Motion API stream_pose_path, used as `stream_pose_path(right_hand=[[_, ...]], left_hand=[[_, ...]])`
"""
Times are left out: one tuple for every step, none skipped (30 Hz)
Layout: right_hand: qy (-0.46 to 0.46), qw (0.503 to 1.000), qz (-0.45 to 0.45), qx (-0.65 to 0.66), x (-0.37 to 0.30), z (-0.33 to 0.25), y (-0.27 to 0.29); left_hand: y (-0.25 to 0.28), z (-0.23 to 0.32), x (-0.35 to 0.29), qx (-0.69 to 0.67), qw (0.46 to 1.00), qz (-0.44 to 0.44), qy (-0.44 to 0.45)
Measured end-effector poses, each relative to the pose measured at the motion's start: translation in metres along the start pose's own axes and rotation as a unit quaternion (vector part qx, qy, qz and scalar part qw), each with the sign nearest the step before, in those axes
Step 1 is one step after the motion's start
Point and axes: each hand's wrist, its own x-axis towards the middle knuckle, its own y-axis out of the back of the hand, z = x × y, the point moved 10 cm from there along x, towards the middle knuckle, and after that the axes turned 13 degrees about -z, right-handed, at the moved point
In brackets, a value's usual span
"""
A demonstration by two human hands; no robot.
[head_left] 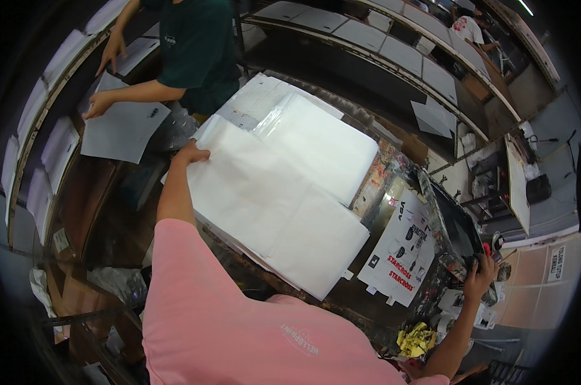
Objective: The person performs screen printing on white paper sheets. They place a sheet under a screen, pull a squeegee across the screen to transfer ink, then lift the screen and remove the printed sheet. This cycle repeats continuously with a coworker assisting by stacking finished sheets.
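My left hand (193,152) grips the far left edge of a large white sheet (258,186), with the thumb on top and the other fingers partly hidden. That sheet lies over a stack on the table, overlapping a second white stack (322,144) beyond it. At the right, my right hand (482,276) is closed around the near end of a dark, paint-stained screen-printing frame (454,218), which stands tilted up. Beside the frame lies a printed white sheet (399,250) with black and red marks, flat on the dark printing surface.
A person in a dark green shirt (197,51) handles a grey-white sheet (120,131) at the far left. Racks holding sheets (361,35) run along the back and left. A crumpled yellow cloth or paper (416,339) sits near my right forearm.
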Motion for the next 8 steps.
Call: stream_pose_path(right_hand=[[-0.004,1.000,-0.007,-0.002,-0.001,0.001,-0.003],[-0.007,1.000,-0.009,-0.005,-0.001,0.001,-0.004],[-0.001,1.000,-0.001,-0.008,-0.001,-0.001,-0.005],[0.004,1.000,0.006,-0.011,-0.001,-0.002,-0.005],[0.011,1.000,0.016,-0.014,-0.003,-0.002,-0.002],[-0.009,1.000,-0.027,0.001,-0.002,0.003,-0.008],[-0.013,0.999,-0.030,0.005,-0.003,0.003,-0.007],[-0.019,0.999,-0.036,0.001,-0.002,0.002,-0.007]], left_hand=[[0.000,0.000,-0.002,0.014,1.000,0.001,0.014],[0.004,0.003,-0.007,0.041,0.999,0.027,0.022],[0.008,0.007,-0.011,0.049,0.998,0.037,0.011],[0.013,0.009,-0.017,0.059,0.997,0.041,0.001],[0.013,0.015,-0.020,0.073,0.996,0.046,-0.012],[0.014,0.018,-0.024,0.079,0.995,0.059,-0.007],[0.012,0.023,-0.027,0.095,0.992,0.080,0.001],[0.014,0.022,-0.035,0.117,0.988,0.101,0.015]])
